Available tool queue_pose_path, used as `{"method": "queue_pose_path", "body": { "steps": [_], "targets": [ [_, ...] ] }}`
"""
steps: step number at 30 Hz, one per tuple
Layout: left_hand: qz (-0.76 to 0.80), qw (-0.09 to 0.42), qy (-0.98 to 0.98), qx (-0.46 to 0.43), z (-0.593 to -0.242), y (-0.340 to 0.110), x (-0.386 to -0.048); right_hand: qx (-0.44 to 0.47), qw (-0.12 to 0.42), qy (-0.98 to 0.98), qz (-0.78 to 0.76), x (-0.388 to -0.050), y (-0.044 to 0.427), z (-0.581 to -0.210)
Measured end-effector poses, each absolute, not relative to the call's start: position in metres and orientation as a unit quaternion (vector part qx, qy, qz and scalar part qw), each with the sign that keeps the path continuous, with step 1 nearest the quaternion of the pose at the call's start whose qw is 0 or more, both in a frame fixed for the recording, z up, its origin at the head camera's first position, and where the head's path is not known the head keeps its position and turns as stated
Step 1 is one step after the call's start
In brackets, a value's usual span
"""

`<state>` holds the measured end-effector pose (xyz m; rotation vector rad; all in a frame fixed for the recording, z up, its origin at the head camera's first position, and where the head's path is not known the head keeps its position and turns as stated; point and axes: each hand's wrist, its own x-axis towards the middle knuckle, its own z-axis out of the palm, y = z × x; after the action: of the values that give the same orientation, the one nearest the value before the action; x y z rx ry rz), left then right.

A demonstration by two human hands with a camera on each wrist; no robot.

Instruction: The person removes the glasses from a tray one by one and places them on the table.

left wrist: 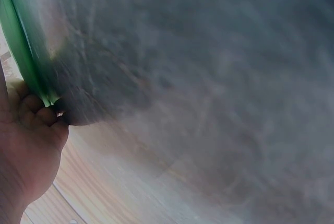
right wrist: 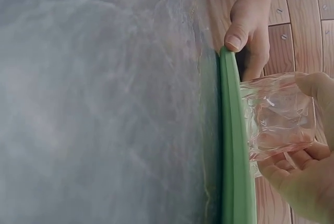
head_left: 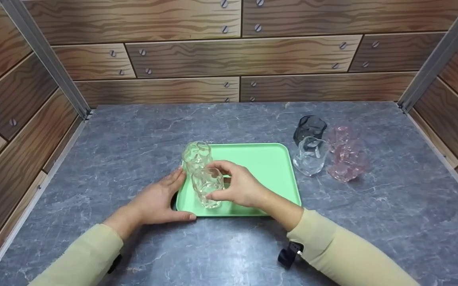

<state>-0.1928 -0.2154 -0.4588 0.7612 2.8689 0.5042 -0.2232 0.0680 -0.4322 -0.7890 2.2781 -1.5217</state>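
In the head view my right hand (head_left: 245, 186) grips a clear faceted drinking glass (head_left: 208, 186), thumb on its near side and fingers on its far side. The glass is upright over the left part of a light green tray (head_left: 261, 171). Just behind it, at the tray's far left corner, another clear glass (head_left: 197, 153) stands. My left hand (head_left: 157, 200) holds the tray's near left corner, thumb along the front rim, fingers at the left rim. The right wrist view shows the gripped glass (right wrist: 282, 117) beside the tray rim (right wrist: 237, 145), which hides its base.
Right of the tray stand a dark grey glass (head_left: 310, 129), a clear glass (head_left: 311, 157) and pink glasses (head_left: 346, 159) close together. The grey marbled table (head_left: 133, 135) is bounded by wood-patterned walls (head_left: 197, 59) at the back and sides.
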Motion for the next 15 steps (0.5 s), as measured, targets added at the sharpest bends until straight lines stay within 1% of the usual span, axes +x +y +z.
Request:
{"method": "queue_pose_path", "body": {
  "steps": [7,15],
  "targets": [
    [0.166,0.065,0.951,0.253,-0.459,-0.215,-0.193,-0.263,0.132,0.797,-0.527,-0.222,0.082,-0.426],
    [0.163,0.067,0.952,0.25,-0.46,-0.215,-0.193,-0.252,0.102,0.797,-0.539,-0.221,0.108,-0.408]
  ]
}}
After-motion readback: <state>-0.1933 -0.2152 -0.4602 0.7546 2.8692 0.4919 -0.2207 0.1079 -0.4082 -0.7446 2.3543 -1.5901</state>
